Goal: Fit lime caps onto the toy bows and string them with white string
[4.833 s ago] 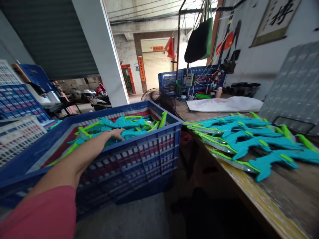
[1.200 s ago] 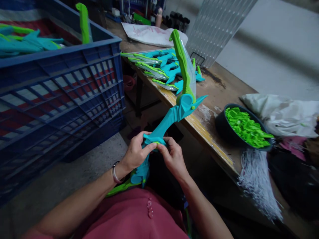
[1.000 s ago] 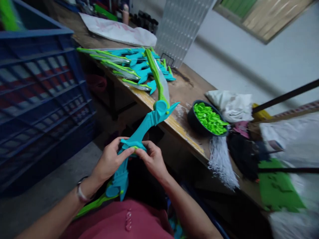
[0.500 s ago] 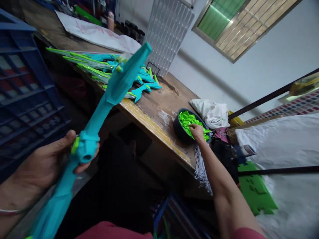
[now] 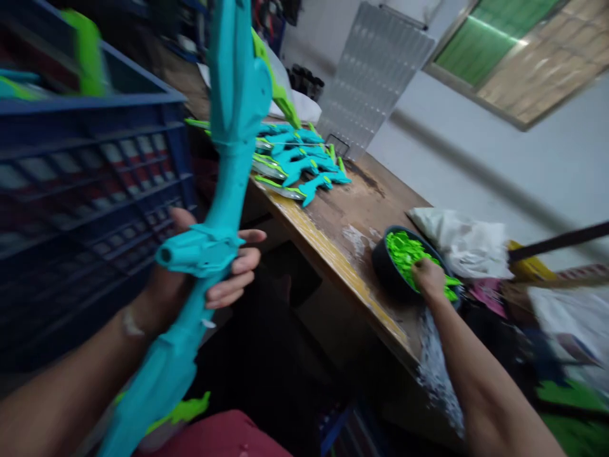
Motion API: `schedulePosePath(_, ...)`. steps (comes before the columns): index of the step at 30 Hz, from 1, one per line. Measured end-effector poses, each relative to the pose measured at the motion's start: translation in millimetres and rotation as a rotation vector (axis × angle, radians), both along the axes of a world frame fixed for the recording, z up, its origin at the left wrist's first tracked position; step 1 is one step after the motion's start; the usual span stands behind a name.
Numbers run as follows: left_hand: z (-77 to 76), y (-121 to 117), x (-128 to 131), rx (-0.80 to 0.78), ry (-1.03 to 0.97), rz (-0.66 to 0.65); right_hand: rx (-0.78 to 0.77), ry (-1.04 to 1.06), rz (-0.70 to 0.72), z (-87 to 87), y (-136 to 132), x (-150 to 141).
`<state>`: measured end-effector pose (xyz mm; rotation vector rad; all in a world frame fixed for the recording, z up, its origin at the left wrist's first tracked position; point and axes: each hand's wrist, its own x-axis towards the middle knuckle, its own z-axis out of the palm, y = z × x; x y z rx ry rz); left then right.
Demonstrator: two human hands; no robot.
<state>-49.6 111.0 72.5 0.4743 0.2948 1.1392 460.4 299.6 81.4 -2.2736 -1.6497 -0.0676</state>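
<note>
A turquoise toy bow [image 5: 231,171] with bright green limbs stands tilted close in front of me. My left hand [image 5: 166,289] wraps around its middle grip, thumb on one side and fingers on the other. A round stub with a hole sticks out of the grip to the left. Over at the right, my right hand [image 5: 428,276] reaches into a dark bowl [image 5: 392,273] heaped with small green plastic pieces [image 5: 402,251]. Its fingers look curled and are blurred; whatever they hold is hidden.
Several similar bows [image 5: 304,174] lie in a row on the worn wooden table [image 5: 333,222]. A blue crate [image 5: 95,209] holding more bows stands at left. White strings [image 5: 435,368] hang from the table edge below the bowl. A white sack [image 5: 464,241] lies behind it.
Earlier my left arm reached into the crate, then both hands held a bow at its grip. My right hand moved off to the bowl and stays there. My left hand has since turned the bow.
</note>
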Motion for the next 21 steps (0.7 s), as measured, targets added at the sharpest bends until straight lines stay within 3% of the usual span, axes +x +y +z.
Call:
schedulePosePath(3,3.0,-1.5,4.9,0.073,-0.085,-0.089,0.158,0.150,0.044,12.1,-5.6,-12.5)
schedulePosePath(6,-2.9,-4.4,7.6,0.059,-0.130,-0.067,0.274,0.329,0.093,18.8,-11.6,-47.7)
schedulePosePath(8,-8.0,-5.9,9.5,0.054,-0.148,-0.040,0.323,0.502,0.227,22.0,-25.9,-90.9)
schedulePosePath(10,-12.0,-6.4,12.3,0.052,-0.161,-0.039,0.377,0.808,0.486,24.6,-50.2,-145.4)
schedulePosePath(11,-13.4,-6.2,13.9,0.050,-0.166,-0.044,0.370,0.865,0.572,25.5,-65.3,-174.0)
schedulePosePath(13,-15.4,-5.7,17.4,0.047,-0.172,-0.060,0.377,0.924,0.697,26.0,-98.9,-228.0)
schedulePosePath(16,-17.6,-5.7,22.2,0.046,-0.174,-0.078,0.387,0.953,1.023,23.4,-147.5,-290.0)
schedulePosePath(18,-19.2,-6.6,25.0,0.033,-0.161,-0.071,0.459,0.864,1.178,19.6,-169.8,-315.9)
schedulePosePath(21,-21.3,-7.9,28.0,0.014,-0.093,-0.056,0.593,0.676,1.349,13.5,-181.4,-335.4)
